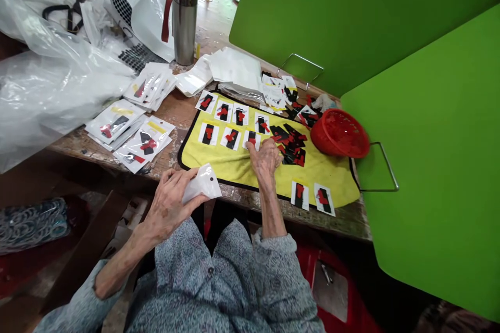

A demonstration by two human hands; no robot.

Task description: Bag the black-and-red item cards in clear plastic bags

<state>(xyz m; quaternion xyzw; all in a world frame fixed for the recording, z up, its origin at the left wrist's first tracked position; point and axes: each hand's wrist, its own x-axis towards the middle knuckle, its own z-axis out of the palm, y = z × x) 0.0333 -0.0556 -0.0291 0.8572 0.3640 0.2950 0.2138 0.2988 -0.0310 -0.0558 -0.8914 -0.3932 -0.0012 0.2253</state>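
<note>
My left hand (pixel 174 200) is closed around a small whitish plastic bag (pixel 203 183) with a dark round hole near its end, held in front of the table edge. Over the yellow cloth (pixel 234 166), my right hand (pixel 266 158) has its thumb on a white card (pixel 251 138) bearing red and black pieces. Its fingers are curled and partly hidden. More such cards, like this one (pixel 232 138), lie in two rows to the left. A heap of loose black and red pieces (pixel 289 143) lies just right of that hand. Two further cards (pixel 300 195) rest near the cloth's front edge.
Filled bags (pixel 144 138) are stacked left of the cloth. A red plastic basket (pixel 339 132) sits on its right side. A steel thermos (pixel 185 10) and white sheets (pixel 236 70) stand behind. Green panels (pixel 429 166) border the right; plastic sheeting (pixel 50 88) covers the left.
</note>
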